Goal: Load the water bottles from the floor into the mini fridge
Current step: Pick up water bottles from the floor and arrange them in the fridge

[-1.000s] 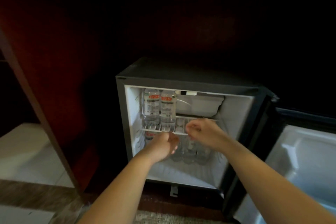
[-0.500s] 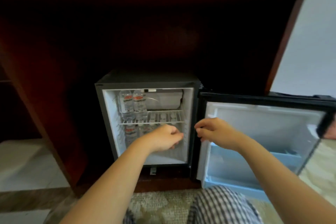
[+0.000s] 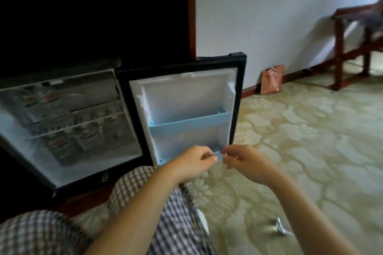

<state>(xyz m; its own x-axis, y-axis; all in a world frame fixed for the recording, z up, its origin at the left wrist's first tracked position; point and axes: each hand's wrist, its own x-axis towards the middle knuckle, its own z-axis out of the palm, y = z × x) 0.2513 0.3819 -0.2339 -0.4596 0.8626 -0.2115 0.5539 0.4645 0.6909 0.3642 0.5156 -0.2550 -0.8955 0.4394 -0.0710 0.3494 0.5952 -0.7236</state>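
The mini fridge (image 3: 58, 80) stands open at the left inside a dark wooden cabinet. Several water bottles (image 3: 60, 145) with red labels, blurred, stand on its wire shelf and on its floor. The fridge door (image 3: 240, 99) is swung wide, showing an empty light-blue door shelf (image 3: 186, 125). My left hand (image 3: 192, 163) and my right hand (image 3: 246, 163) hover close together in front of the door's bottom edge, fingers curled, nothing in either. A shiny, blurred clear object (image 3: 280, 229) lies on the carpet at the lower right; I cannot tell whether it is a bottle.
My knees in checked shorts (image 3: 145, 188) are at the bottom left. Patterned beige carpet (image 3: 300, 141) spreads to the right. A pink bag (image 3: 271, 79) leans against the white wall. A dark wooden chair (image 3: 339, 47) stands at the far right.
The view has swung right, from the fridge interior to the open door and carpet. Both hands have pulled out of the fridge and moved right, to the door's lower edge.
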